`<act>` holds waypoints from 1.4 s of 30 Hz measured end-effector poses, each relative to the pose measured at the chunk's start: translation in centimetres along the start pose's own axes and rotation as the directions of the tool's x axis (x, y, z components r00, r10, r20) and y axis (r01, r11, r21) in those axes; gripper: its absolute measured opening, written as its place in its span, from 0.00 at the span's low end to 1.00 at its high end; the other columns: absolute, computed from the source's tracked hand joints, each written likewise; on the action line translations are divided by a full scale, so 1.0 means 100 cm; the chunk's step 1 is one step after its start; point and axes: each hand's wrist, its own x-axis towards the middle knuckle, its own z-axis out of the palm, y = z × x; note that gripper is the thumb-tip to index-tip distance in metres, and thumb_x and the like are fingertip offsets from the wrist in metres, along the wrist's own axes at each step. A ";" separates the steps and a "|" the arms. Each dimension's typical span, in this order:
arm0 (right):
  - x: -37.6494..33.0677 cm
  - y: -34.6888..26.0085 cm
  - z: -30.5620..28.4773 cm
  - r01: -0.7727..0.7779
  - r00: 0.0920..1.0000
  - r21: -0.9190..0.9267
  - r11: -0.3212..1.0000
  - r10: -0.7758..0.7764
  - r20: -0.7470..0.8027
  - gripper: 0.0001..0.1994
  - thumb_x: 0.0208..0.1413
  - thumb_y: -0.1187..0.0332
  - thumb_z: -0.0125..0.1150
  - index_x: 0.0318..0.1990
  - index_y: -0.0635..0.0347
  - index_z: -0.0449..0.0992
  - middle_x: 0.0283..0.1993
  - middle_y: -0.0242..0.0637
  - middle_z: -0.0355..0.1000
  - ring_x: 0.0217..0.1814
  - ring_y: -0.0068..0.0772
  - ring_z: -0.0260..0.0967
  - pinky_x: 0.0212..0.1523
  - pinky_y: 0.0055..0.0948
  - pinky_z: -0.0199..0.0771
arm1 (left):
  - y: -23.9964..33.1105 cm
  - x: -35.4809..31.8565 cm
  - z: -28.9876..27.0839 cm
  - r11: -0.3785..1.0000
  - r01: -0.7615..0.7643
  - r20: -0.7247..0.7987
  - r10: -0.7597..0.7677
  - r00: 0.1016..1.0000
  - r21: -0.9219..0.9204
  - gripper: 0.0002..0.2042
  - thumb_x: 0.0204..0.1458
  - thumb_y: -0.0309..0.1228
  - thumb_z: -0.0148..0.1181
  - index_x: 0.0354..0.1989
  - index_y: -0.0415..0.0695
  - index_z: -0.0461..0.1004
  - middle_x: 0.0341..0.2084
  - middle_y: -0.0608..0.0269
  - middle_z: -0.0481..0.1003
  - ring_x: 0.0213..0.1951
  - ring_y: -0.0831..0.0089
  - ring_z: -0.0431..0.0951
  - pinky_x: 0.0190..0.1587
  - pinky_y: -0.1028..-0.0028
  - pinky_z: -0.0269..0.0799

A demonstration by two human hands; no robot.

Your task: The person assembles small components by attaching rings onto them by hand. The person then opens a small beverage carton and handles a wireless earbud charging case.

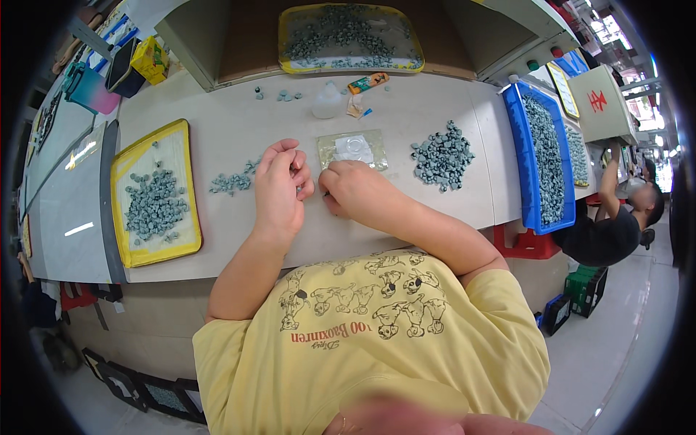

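Observation:
My left hand (279, 185) is raised over the bench with its fingers curled in. Whatever it may hold is too small or hidden to name. Just right of it, my right hand (357, 190) is closed with the knuckles up, at the near edge of a flat pad (375, 148). Its fingertips are turned away, so anything in them is hidden. A clear round piece (353, 146) lies on the pad. Beside my left hand is a loose scatter of small grey-green parts (230, 183). Farther right lies a pile of similar, darker-marked parts (444, 156).
A yellow-rimmed tray (190, 210) of parts lies left, another (283, 54) inside the shelf at the back. A blue bin (516, 138) full of parts stands right. Behind the pad are a translucent bottle (330, 101) and an orange-green packet (368, 83). Another person (609, 232) sits far right.

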 end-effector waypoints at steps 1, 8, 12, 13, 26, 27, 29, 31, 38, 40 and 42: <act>0.000 0.000 -0.004 -0.024 1.000 0.069 0.997 0.025 -0.017 0.07 0.41 0.72 0.60 0.30 0.62 0.71 0.30 0.37 0.69 0.34 0.41 0.68 0.37 0.36 0.69 | 0.003 0.000 0.000 1.000 0.000 0.001 0.000 1.000 0.000 0.08 0.52 0.24 0.41 0.41 0.41 0.61 0.22 0.69 0.61 0.18 0.83 0.55 0.16 0.80 0.49; -0.019 -0.002 -0.045 -0.246 0.967 0.465 0.851 0.249 0.056 0.07 0.43 0.76 0.61 0.32 0.62 0.72 0.30 0.36 0.73 0.31 0.29 0.72 0.33 0.27 0.71 | 0.015 -0.001 -0.006 0.499 -0.226 0.197 0.110 0.974 0.836 0.06 0.50 0.26 0.44 0.34 0.40 0.67 0.17 0.62 0.69 0.19 0.70 0.67 0.21 0.70 0.62; -0.030 0.002 -0.059 -0.280 0.939 0.505 0.817 0.343 -0.034 0.07 0.43 0.76 0.62 0.32 0.62 0.73 0.29 0.34 0.72 0.30 0.24 0.70 0.33 0.22 0.70 | -0.002 0.002 -0.014 -0.168 -0.290 0.313 0.134 0.940 0.942 0.08 0.49 0.29 0.47 0.32 0.38 0.70 0.23 0.48 0.75 0.29 0.52 0.75 0.31 0.60 0.69; -0.032 0.003 -0.062 -0.297 0.926 0.492 0.818 0.373 -0.061 0.07 0.44 0.76 0.62 0.33 0.62 0.74 0.29 0.33 0.72 0.29 0.23 0.69 0.33 0.22 0.69 | -0.004 0.002 -0.014 -0.169 -0.289 0.313 0.135 0.940 0.942 0.08 0.49 0.29 0.47 0.32 0.38 0.70 0.23 0.48 0.75 0.29 0.52 0.75 0.31 0.60 0.69; -0.038 0.009 -0.051 -0.046 0.893 0.219 0.975 0.138 -0.428 0.11 0.45 0.77 0.63 0.38 0.60 0.77 0.31 0.37 0.73 0.32 0.33 0.71 0.33 0.26 0.72 | -0.004 -0.010 0.017 0.714 -0.082 0.388 -0.276 0.879 0.695 0.10 0.60 0.33 0.44 0.36 0.40 0.69 0.19 0.70 0.67 0.22 0.82 0.63 0.25 0.80 0.59; -0.037 0.006 -0.049 -0.065 0.889 0.204 0.977 0.150 -0.433 0.10 0.44 0.76 0.63 0.37 0.60 0.77 0.31 0.37 0.73 0.32 0.34 0.72 0.32 0.27 0.73 | -0.002 -0.012 0.021 0.740 -0.009 0.388 -0.343 0.855 0.673 0.11 0.61 0.34 0.43 0.37 0.41 0.69 0.19 0.73 0.64 0.22 0.86 0.60 0.25 0.83 0.56; -0.036 0.006 -0.047 -0.084 0.885 0.190 0.978 0.161 -0.437 0.09 0.44 0.76 0.63 0.36 0.60 0.77 0.30 0.36 0.73 0.32 0.35 0.72 0.31 0.28 0.73 | -0.007 -0.011 0.022 0.762 0.006 0.393 -0.341 0.854 0.648 0.11 0.61 0.35 0.43 0.36 0.41 0.69 0.18 0.72 0.64 0.22 0.85 0.60 0.24 0.83 0.56; -0.033 0.009 -0.046 0.013 0.889 0.103 0.995 0.036 -0.456 0.07 0.43 0.76 0.64 0.33 0.61 0.77 0.30 0.36 0.73 0.31 0.35 0.73 0.31 0.28 0.74 | -0.008 -0.011 0.021 0.783 0.020 0.397 -0.337 0.854 0.622 0.11 0.61 0.36 0.43 0.36 0.42 0.69 0.17 0.72 0.64 0.21 0.85 0.59 0.24 0.84 0.55; -0.029 0.015 -0.046 0.080 0.879 0.202 0.976 0.026 -0.476 0.05 0.42 0.76 0.65 0.29 0.62 0.77 0.31 0.37 0.74 0.31 0.36 0.73 0.30 0.28 0.74 | -0.009 -0.008 0.019 0.794 -0.061 0.410 -0.245 0.879 0.605 0.11 0.61 0.35 0.44 0.33 0.41 0.69 0.16 0.73 0.64 0.21 0.85 0.60 0.24 0.83 0.56; -0.030 0.012 -0.045 0.066 0.881 0.172 0.983 0.024 -0.472 0.06 0.41 0.77 0.65 0.30 0.63 0.77 0.31 0.37 0.74 0.32 0.36 0.73 0.30 0.28 0.74 | -0.010 -0.008 0.018 0.795 -0.101 0.411 -0.196 0.890 0.599 0.11 0.61 0.34 0.44 0.33 0.41 0.69 0.16 0.73 0.64 0.21 0.86 0.60 0.25 0.83 0.57; -0.030 0.014 -0.043 0.083 0.880 0.128 0.988 -0.013 -0.474 0.07 0.40 0.77 0.65 0.30 0.62 0.76 0.32 0.37 0.74 0.32 0.36 0.73 0.31 0.28 0.75 | -0.012 -0.006 0.017 0.794 -0.103 0.410 -0.193 0.892 0.599 0.10 0.60 0.33 0.45 0.31 0.41 0.69 0.16 0.73 0.64 0.21 0.85 0.60 0.25 0.83 0.58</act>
